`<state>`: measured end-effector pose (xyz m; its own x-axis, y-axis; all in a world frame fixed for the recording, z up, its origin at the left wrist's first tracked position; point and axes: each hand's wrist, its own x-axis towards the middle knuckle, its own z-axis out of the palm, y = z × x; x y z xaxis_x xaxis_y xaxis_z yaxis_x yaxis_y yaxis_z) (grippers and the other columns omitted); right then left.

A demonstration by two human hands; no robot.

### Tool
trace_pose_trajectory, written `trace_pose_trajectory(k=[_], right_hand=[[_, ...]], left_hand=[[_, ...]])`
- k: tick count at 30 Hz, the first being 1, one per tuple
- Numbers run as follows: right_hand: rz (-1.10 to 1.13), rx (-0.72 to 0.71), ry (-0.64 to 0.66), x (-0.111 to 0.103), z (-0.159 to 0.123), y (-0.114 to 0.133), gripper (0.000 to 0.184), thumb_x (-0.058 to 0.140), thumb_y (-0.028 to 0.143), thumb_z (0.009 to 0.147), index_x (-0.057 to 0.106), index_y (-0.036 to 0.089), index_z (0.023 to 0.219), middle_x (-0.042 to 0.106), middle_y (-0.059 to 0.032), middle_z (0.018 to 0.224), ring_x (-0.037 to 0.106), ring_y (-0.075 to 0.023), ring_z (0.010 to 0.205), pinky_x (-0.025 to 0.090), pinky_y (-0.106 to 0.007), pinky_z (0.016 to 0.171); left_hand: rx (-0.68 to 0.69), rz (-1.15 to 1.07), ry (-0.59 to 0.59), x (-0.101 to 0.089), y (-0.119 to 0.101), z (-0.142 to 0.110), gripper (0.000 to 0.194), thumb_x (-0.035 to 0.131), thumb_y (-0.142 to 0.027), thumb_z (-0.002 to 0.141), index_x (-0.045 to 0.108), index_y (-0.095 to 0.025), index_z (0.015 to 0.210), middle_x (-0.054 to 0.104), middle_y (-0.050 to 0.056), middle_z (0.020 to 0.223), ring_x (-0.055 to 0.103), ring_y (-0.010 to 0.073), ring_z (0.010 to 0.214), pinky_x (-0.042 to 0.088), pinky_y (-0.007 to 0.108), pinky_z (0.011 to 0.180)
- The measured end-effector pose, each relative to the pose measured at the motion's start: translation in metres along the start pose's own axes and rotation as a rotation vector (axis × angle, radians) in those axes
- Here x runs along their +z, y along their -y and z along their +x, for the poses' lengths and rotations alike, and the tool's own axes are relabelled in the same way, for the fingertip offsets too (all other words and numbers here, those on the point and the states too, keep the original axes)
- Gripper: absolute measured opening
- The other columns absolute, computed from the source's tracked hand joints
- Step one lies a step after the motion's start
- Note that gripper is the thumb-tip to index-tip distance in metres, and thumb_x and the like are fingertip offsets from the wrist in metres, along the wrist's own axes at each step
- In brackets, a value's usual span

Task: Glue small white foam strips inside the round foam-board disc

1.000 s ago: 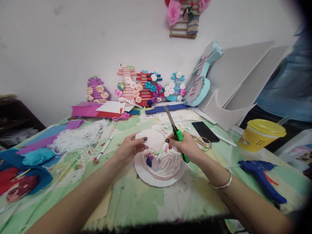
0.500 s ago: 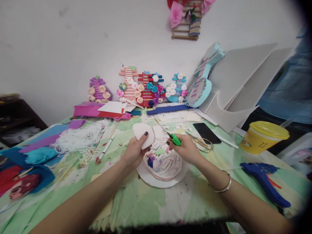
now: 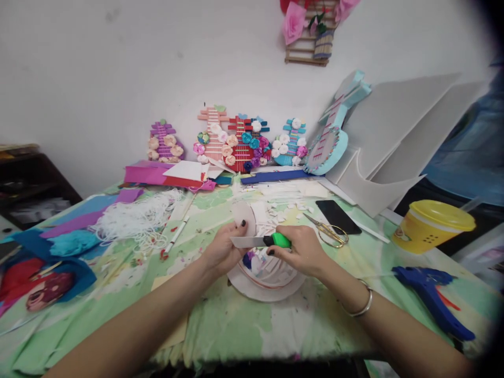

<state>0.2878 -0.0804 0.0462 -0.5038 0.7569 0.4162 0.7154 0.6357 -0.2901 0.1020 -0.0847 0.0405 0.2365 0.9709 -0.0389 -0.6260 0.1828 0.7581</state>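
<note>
Above green tablecloth (image 3: 236,336): pinching white piece (image 3: 239,211) in left hand (image 3: 225,248), gripping green cutter (image 3: 282,240) in right hand (image 3: 302,250) alongside. Probably trimming; needs fingers (image 3: 237,230) clear of blade (image 3: 247,242) next.

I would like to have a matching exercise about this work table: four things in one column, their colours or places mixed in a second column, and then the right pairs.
Things
1. knife
2. white piece
3. scissors
4. glue gun

Colours or places
A. mostly blue
B. held in the left hand
C. gold-coloured handles
D. held in the right hand

Right pairs: 1-D, 2-B, 3-C, 4-A
</note>
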Motion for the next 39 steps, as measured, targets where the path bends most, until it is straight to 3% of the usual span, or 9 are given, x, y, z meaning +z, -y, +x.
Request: trace_pose_trajectory(k=[11, 24, 31, 39], right_hand=[[-0.060, 0.029, -0.006, 0.004, 0.001, 0.000, 0.050, 0.038, 0.064, 0.081, 0.048, 0.018, 0.062, 0.054, -0.0015, 0.057, 0.045, -0.0128, 0.054, 0.020, -0.025, 0.052], [-0.058, 0.062, 0.010, 0.003, 0.001, -0.001, 0.052, 0.037, 0.064, 0.082, 0.045, 0.018, 0.059, 0.053, -0.0010, 0.055, 0.043, -0.0117, 0.053, 0.018, -0.025, 0.052], [-0.051, 0.087, 0.011, 0.004, 0.002, -0.004, 0.052, 0.037, 0.064, 0.081, 0.046, 0.018, 0.058, 0.050, -0.0001, 0.053, 0.041, -0.0115, 0.051, 0.018, -0.025, 0.052], [-0.038, 0.106, 0.005, 0.004, 0.003, -0.013, 0.051, 0.038, 0.062, 0.082, 0.046, 0.019, 0.056, 0.043, 0.0014, 0.049, 0.039, -0.0115, 0.050, 0.018, -0.024, 0.051]], left_hand=[[0.016, -0.044, 0.027, 0.000, 0.005, -0.002, 0.005, 0.063, -0.015, 0.077, 0.061, -0.010, 0.075, 0.060, 0.003, 0.065, 0.058, 0.0114, 0.060, 0.051, 0.022, 0.056], [-0.035, -0.025, -0.037, 0.006, 0.005, -0.006, 0.010, 0.064, -0.010, 0.073, 0.058, -0.010, 0.065, 0.056, 0.002, 0.060, 0.054, 0.0101, 0.054, 0.047, 0.022, 0.053], [-0.041, -0.009, -0.029, 0.003, 0.006, -0.007, 0.014, 0.062, 0.000, 0.064, 0.056, -0.011, 0.058, 0.052, -0.001, 0.056, 0.047, 0.0076, 0.051, 0.043, 0.021, 0.053], [-0.086, -0.045, 0.047, 0.000, 0.005, -0.010, 0.011, 0.064, -0.004, 0.064, 0.057, -0.012, 0.064, 0.051, 0.000, 0.055, 0.046, 0.0083, 0.052, 0.039, 0.020, 0.050]])
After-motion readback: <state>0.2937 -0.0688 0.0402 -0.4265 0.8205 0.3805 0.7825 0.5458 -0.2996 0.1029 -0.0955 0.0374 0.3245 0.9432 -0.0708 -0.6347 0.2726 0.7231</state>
